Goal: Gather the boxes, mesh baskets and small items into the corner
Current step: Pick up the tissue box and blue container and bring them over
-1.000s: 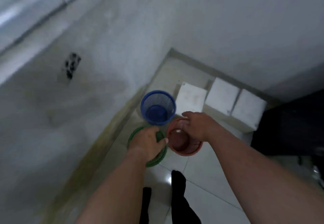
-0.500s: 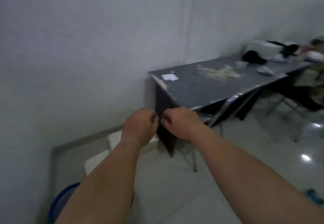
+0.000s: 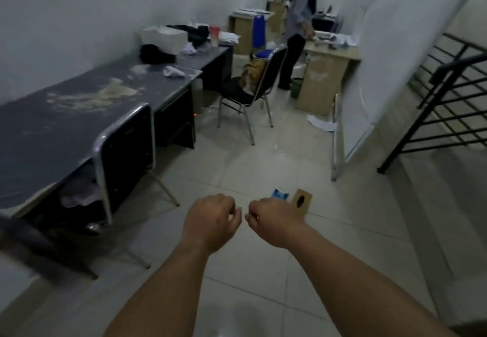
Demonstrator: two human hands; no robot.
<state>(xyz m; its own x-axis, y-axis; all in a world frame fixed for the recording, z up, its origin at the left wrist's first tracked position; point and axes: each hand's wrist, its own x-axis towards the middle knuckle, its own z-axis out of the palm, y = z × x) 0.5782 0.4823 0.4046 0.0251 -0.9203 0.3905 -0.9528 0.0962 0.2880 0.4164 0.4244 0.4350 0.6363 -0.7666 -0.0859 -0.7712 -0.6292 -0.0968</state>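
My left hand (image 3: 212, 219) and my right hand (image 3: 274, 219) hang side by side over the tiled floor, fingers curled loosely, holding nothing. Just beyond my right hand a small blue packet (image 3: 279, 194) and a brown cardboard box (image 3: 301, 199) with a dark oval hole lie on the floor. The mesh baskets and white boxes in the corner are out of view.
A long dark desk (image 3: 87, 104) runs along the left wall with a black chair (image 3: 126, 152) pushed against it. A second chair (image 3: 253, 86) stands further on. A person (image 3: 297, 28) stands at a wooden desk (image 3: 326, 73). A whiteboard (image 3: 369, 73) and stair railing (image 3: 448, 99) are on the right.
My view has swung from the corner with the blue, green and red baskets to the room. Both hands have let go of the baskets and now hang over the floor with nothing in them.
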